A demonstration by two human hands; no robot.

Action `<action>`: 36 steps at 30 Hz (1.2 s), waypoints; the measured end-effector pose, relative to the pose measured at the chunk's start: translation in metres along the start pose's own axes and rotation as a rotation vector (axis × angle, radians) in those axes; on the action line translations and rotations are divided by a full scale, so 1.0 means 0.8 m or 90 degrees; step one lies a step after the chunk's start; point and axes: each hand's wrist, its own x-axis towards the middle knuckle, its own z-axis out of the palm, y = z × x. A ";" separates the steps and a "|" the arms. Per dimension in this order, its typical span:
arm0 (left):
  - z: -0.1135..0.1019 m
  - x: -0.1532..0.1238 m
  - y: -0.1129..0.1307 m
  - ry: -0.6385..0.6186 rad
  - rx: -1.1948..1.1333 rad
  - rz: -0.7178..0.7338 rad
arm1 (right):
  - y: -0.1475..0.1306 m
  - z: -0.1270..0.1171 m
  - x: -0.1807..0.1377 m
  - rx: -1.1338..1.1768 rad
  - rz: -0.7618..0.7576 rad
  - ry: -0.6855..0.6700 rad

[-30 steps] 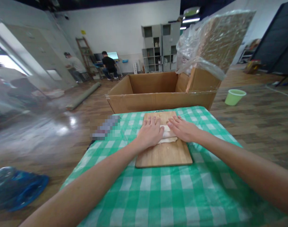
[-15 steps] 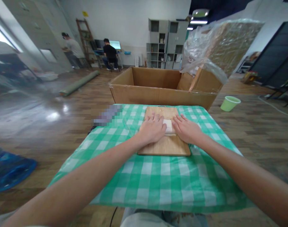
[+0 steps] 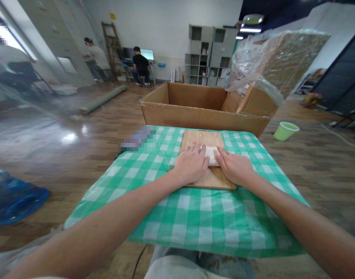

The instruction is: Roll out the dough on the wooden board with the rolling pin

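A white, roughly rectangular piece [image 3: 210, 157] lies crosswise on a wooden cutting board [image 3: 203, 136]; its material is unclear to me. My left hand [image 3: 191, 164] rests over its left part, fingers stretched out and thumb near the front edge. At the right end, my right hand [image 3: 235, 166] has its fingers bent and drawn together on the piece's edge. Both hands cover the ends of the piece. Beneath the board spreads a green and white checked tablecloth [image 3: 180, 221].
Behind the table stands a large open cardboard box [image 3: 194, 116] with plastic-wrapped material [image 3: 293, 54] at its right. A blurred-out object [image 3: 138, 139] lies at the table's left edge. A green bucket [image 3: 286, 131] is on the floor. Other people sit at the back.
The view has shifted slightly, moving the scene to the right. My right hand's fingers, flatter and more spread before, are now bent closer together at the white piece's end.
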 end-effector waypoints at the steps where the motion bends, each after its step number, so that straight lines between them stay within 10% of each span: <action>1: 0.002 -0.002 0.001 0.010 0.000 0.000 | -0.001 0.000 -0.002 0.000 0.004 0.002; 36: 0.008 -0.024 0.003 0.042 -0.064 0.009 | 0.005 0.023 -0.008 0.129 -0.018 0.090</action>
